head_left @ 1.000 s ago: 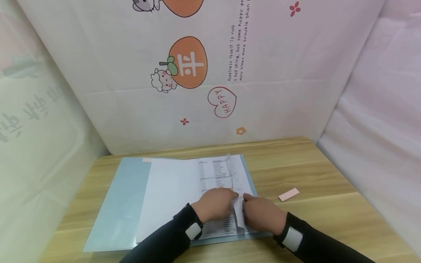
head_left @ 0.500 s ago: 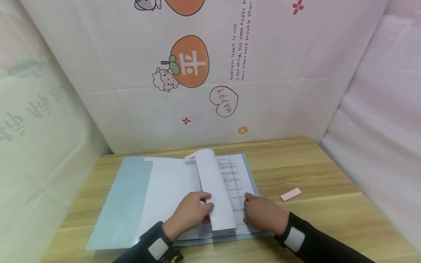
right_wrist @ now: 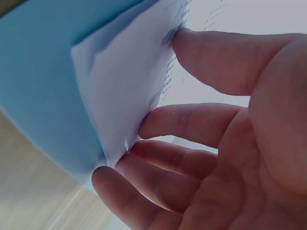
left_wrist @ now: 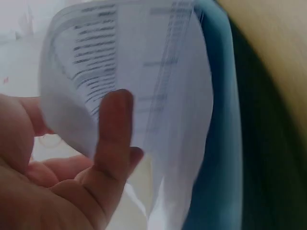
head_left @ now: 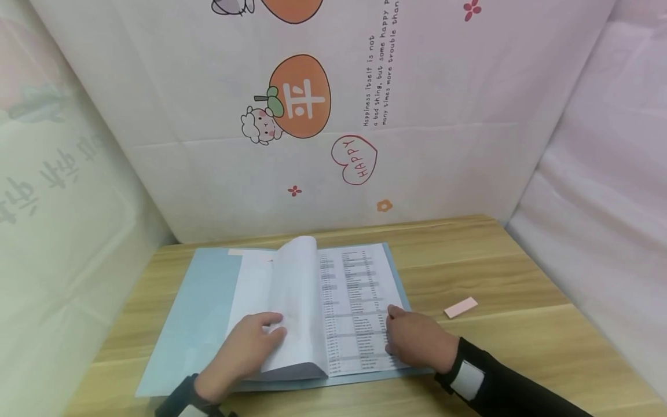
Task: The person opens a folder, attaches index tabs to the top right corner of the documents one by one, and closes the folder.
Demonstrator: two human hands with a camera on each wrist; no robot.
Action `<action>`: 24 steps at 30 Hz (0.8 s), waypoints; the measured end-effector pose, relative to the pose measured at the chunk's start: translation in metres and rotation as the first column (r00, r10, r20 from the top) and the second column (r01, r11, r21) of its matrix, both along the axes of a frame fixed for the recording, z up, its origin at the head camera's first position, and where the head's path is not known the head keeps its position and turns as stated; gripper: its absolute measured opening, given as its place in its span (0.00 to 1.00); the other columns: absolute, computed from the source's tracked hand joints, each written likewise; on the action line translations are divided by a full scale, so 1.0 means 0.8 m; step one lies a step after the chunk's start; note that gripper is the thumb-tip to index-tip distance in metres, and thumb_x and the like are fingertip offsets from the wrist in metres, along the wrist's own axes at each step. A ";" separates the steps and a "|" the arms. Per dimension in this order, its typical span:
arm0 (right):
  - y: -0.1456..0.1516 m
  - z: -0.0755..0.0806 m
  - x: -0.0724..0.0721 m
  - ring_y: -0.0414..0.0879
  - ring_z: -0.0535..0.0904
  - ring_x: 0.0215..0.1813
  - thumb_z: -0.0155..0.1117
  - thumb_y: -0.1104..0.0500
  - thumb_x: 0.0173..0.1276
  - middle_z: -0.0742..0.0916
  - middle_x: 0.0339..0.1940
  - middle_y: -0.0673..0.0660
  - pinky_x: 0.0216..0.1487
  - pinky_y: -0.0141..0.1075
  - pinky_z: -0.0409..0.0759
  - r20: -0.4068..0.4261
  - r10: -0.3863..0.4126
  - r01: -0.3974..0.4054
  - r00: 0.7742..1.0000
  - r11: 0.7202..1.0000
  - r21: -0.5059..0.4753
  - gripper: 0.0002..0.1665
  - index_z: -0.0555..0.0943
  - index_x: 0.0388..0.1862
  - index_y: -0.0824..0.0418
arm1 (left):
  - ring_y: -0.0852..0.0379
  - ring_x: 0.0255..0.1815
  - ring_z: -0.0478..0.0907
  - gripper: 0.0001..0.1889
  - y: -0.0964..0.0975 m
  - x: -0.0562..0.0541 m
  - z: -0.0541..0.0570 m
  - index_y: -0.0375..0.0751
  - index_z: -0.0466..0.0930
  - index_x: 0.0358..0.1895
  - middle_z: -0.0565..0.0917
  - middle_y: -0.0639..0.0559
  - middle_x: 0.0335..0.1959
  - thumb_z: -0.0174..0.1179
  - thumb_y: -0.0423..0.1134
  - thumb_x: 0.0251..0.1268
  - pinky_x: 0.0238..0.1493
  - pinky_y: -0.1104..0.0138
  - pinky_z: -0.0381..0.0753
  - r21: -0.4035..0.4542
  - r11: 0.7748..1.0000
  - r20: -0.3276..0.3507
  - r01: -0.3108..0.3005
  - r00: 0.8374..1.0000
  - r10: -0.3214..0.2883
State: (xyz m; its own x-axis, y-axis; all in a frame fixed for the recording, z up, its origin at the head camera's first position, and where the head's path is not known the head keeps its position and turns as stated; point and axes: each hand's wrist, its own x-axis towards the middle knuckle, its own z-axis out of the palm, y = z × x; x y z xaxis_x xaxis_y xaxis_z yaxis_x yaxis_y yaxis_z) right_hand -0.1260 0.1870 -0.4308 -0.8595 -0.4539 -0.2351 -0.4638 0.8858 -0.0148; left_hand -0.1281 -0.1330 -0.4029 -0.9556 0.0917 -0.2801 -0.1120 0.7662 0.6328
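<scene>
In the head view an open light-blue folder [head_left: 215,289] lies on the table with white printed sheets in it. My left hand [head_left: 245,347] is at the left edge of a curled page [head_left: 295,301], whose blank side faces up. In the left wrist view a finger [left_wrist: 115,120] lies against its printed underside, with other digits on the far side of the paper. My right hand [head_left: 419,340] holds the lower right edge of the sheet stack [head_left: 359,289]. In the right wrist view the thumb [right_wrist: 206,57] is on the printed face, with several fingers along the paper's edge.
A small pink strip [head_left: 461,307] lies on the wooden table [head_left: 500,272] to the right of the folder. A pale pink tab [head_left: 235,252] shows at the folder's top left. Printed white cloth [head_left: 438,145] hangs behind the table and along both sides.
My left hand has turned a page over from the right toward the left, uncovering another printed sheet. My right hand has stayed at the stack's lower right edge.
</scene>
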 end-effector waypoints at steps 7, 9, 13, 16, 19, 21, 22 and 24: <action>-0.001 0.000 0.000 0.49 0.82 0.50 0.69 0.48 0.66 0.81 0.60 0.64 0.51 0.41 0.80 0.004 -0.001 0.001 1.000 1.000 0.013 0.29 0.83 0.53 0.72 | 0.32 0.68 0.64 0.26 -0.035 0.000 0.002 0.32 0.74 0.65 0.73 0.33 0.65 0.59 0.45 0.71 0.62 0.39 0.64 -0.099 0.995 0.016 -0.005 1.000 0.007; 0.000 -0.001 0.000 0.49 0.82 0.50 0.69 0.48 0.66 0.82 0.59 0.64 0.51 0.41 0.80 0.001 0.006 -0.006 1.000 1.000 0.011 0.29 0.83 0.52 0.73 | 0.31 0.68 0.63 0.27 -0.040 0.003 0.002 0.30 0.73 0.65 0.72 0.31 0.66 0.59 0.45 0.71 0.63 0.39 0.63 -0.111 0.994 0.020 -0.017 1.000 0.019; 0.000 -0.002 -0.001 0.51 0.82 0.52 0.69 0.48 0.66 0.81 0.60 0.65 0.52 0.42 0.80 0.007 0.005 -0.005 1.000 1.000 0.002 0.29 0.83 0.53 0.73 | 0.30 0.69 0.62 0.29 -0.048 0.007 0.003 0.27 0.71 0.66 0.70 0.29 0.66 0.58 0.45 0.71 0.64 0.39 0.61 -0.097 0.995 0.024 -0.030 0.999 0.033; -0.001 -0.002 -0.002 0.52 0.82 0.53 0.69 0.48 0.66 0.81 0.61 0.66 0.52 0.43 0.80 0.022 -0.004 0.004 1.000 1.000 -0.010 0.30 0.82 0.54 0.73 | 0.30 0.69 0.61 0.31 -0.052 0.009 0.003 0.26 0.69 0.67 0.68 0.28 0.67 0.58 0.46 0.70 0.65 0.38 0.60 -0.102 0.994 0.022 -0.037 0.999 0.040; -0.001 -0.001 -0.002 0.54 0.81 0.56 0.69 0.47 0.67 0.80 0.62 0.66 0.54 0.45 0.79 0.033 -0.008 0.008 0.999 1.000 -0.011 0.30 0.82 0.55 0.72 | 0.29 0.70 0.60 0.33 -0.055 0.011 0.004 0.25 0.67 0.68 0.66 0.27 0.68 0.58 0.48 0.71 0.65 0.38 0.60 -0.114 0.992 0.023 -0.049 0.998 0.052; -0.001 -0.002 -0.002 0.54 0.81 0.57 0.68 0.47 0.67 0.80 0.62 0.66 0.55 0.46 0.79 0.032 -0.005 0.006 0.999 1.000 -0.006 0.31 0.82 0.56 0.72 | 0.30 0.70 0.60 0.33 -0.056 0.011 0.004 0.24 0.66 0.68 0.65 0.27 0.69 0.58 0.48 0.71 0.65 0.38 0.59 -0.122 0.991 0.019 -0.055 0.998 0.057; -0.001 -0.002 -0.002 0.54 0.81 0.57 0.68 0.47 0.67 0.80 0.62 0.66 0.55 0.46 0.79 0.032 -0.006 0.006 0.999 1.000 -0.005 0.31 0.82 0.56 0.71 | 0.29 0.70 0.60 0.34 -0.057 0.012 0.004 0.24 0.66 0.68 0.64 0.26 0.69 0.58 0.48 0.71 0.65 0.39 0.60 -0.124 0.991 0.014 -0.055 0.998 0.057; -0.001 -0.002 -0.002 0.55 0.80 0.58 0.68 0.47 0.67 0.80 0.62 0.66 0.55 0.46 0.78 0.030 -0.003 0.003 1.000 1.000 -0.001 0.31 0.82 0.56 0.71 | 0.29 0.69 0.61 0.34 -0.058 0.014 0.005 0.22 0.65 0.68 0.64 0.26 0.69 0.59 0.48 0.70 0.64 0.39 0.61 -0.147 0.988 -0.007 -0.048 0.999 0.047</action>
